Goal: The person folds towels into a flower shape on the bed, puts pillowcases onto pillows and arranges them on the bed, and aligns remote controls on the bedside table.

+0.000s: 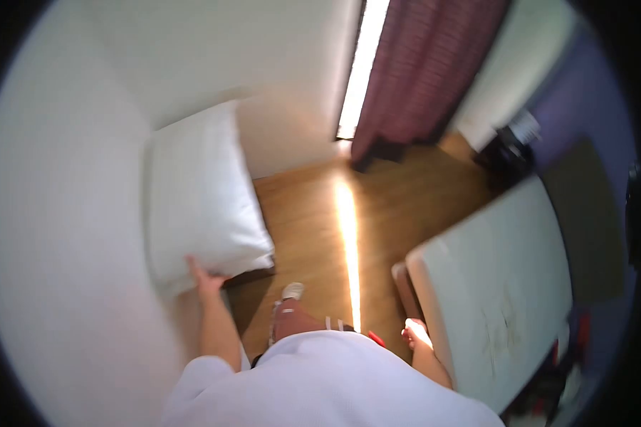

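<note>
A white pillow (199,185) leans near the wall on the left, over something dark whose edge shows under its near corner. My left hand (208,279) touches the pillow's near edge, with its fingers spread apart; part of the hand's underside is hidden. On the other side, my right hand (416,333) hangs beside a pale, stained mattress (491,285). Its fingers are loosely curled, and nothing shows in them. A small red object (376,339) lies low, just left of that hand, too indistinct to name.
Wooden floor (306,213) runs between the pillow and the mattress, crossed by a bright strip of sunlight (347,228). A dark red curtain (424,71) hangs beside the bright window (363,67). Dark items (506,153) stand in the far right corner. My shoe (293,290) is on the floor.
</note>
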Available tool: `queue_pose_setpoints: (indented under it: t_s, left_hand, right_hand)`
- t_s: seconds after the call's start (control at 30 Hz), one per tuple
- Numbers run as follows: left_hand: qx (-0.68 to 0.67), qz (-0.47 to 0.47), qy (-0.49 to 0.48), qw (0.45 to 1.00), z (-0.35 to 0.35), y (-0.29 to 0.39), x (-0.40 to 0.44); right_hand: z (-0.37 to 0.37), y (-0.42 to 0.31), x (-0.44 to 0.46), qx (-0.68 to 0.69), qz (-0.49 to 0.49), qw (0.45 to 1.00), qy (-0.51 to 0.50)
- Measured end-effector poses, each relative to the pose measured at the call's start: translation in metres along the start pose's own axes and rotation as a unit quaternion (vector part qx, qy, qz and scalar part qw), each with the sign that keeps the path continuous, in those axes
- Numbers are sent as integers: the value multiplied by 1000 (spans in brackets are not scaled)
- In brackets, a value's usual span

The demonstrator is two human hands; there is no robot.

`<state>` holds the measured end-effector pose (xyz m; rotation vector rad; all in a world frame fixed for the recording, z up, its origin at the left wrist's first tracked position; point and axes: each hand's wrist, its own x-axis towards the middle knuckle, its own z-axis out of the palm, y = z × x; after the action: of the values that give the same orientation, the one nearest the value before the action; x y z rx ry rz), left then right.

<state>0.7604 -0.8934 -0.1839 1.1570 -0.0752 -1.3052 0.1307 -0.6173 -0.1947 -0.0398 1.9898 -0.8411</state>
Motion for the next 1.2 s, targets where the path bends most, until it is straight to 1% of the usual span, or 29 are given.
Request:
queue_pose_setpoints:
  t_s: [0.03,0.07,0.1,0.13,0.17,0.2,0.23,0.3,0.37,0.43,0.5,0.53,0.57,0.63,0.67,0.73,0.77,0.8,0.83,0.87,0.9,0.93,1.0,1.1,1.17,1.2]
  left_hand:
    - [-48,-105,54,992,44,23,-32]
    - [-32,-138,-2,990,23,19,-8]
    - [-72,-166,-56,982,13,12,16]
    - [-33,-165,40,985,49,20,-7]
    - [53,-141,117,982,73,23,-21]
    - [32,-120,99,987,53,7,6]
    - [0,-93,86,992,28,-6,34]
    - [19,-56,56,997,26,-13,41]
    - [31,-24,63,997,31,-16,21]
    - [81,5,49,996,22,-5,31]
    - [151,136,102,974,55,11,7]
    - [182,207,124,953,70,27,0]
    - [210,226,110,945,76,32,-5]
    - [269,278,67,920,104,65,-20]
    - [279,253,134,917,167,89,-66]
    - [230,201,177,936,220,115,-87]
    - [232,225,145,935,228,123,-91]
    - [233,247,112,934,235,131,-95]
    - [287,320,63,901,262,145,-121]
    - [334,395,15,855,280,165,-152]
    - [375,469,-30,799,299,179,-193]
    - [411,540,-72,731,313,179,-225]
    - [438,500,-192,722,336,157,-267]
    - [485,423,-361,676,375,131,-318]
    - [504,355,-467,634,388,97,-377]
    - [506,333,-503,617,381,72,-413]
  right_hand:
    - [-7,12,-24,28,132,985,105]
    - [-20,29,-37,73,185,974,107]
    - [-24,53,-53,127,233,959,103]
    - [-25,61,-75,132,229,959,106]
    - [-27,83,-74,107,253,955,114]
    - [-20,86,-92,116,263,946,151]
    - [-4,70,-109,116,267,939,182]
    - [23,44,-136,177,257,937,159]
    - [42,50,-138,229,230,939,118]
    - [61,48,-144,261,199,941,78]
    - [57,52,-148,264,170,948,53]
    - [60,58,-149,267,155,951,37]
    - [53,60,-148,273,148,949,47]
    - [47,70,-154,302,135,942,61]
    - [42,83,-154,307,128,940,77]
    - [35,120,-153,332,134,928,104]
    - [35,145,-155,347,139,920,121]
    - [3,171,-158,349,145,919,116]
    - [5,193,-162,363,151,911,125]
    - [-6,218,-170,376,158,903,131]
    - [-18,246,-178,389,167,896,135]
    - [-29,279,-188,403,163,888,152]
    - [-58,331,-205,424,152,873,185]
    - [-96,385,-232,419,97,869,246]
    - [-112,398,-238,416,2,874,251]
    - [-125,406,-236,409,-48,874,256]
